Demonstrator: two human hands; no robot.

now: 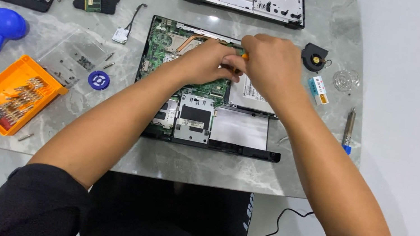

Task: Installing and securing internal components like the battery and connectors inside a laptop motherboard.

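Grey marble-patterned tabletop (157,163) fills the view, with white floor beyond its right edge. I see my left hand (205,61) and right hand (270,65) meeting over the far half of the opened laptop (209,86), fingers of both curled tight around an orange-handled screwdriver (244,56); only a sliver of handle shows, and the tip is hidden. The laptop lies straight ahead, its long axis running left to right, and the right hand sits slightly farther out over it. Under the hands are the green board (162,47) and a copper heat pipe (195,38); nearer me, dull metal plates. To the right lie a black round fan (314,57) and a slim metal tool (349,130). To the left sit a blue disc (98,80), an orange bit tray (15,94) and a blue blower (6,26).
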